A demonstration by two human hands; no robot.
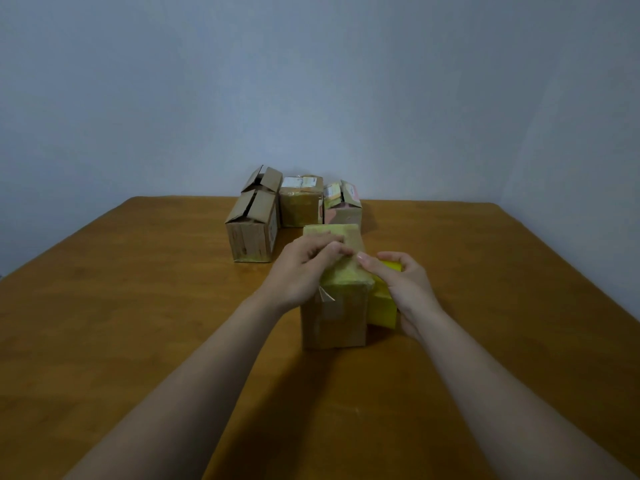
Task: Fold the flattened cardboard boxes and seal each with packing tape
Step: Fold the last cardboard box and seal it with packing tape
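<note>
Upright, box (334, 317) between left hand (304, 268), right hand (401, 285)

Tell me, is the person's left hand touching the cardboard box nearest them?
Touching. The head view shows the left hand resting on the top of the near box, its fingers curled and pinching at the upper edge.

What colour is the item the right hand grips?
The item in the right hand is bright yellow; head view.
</note>
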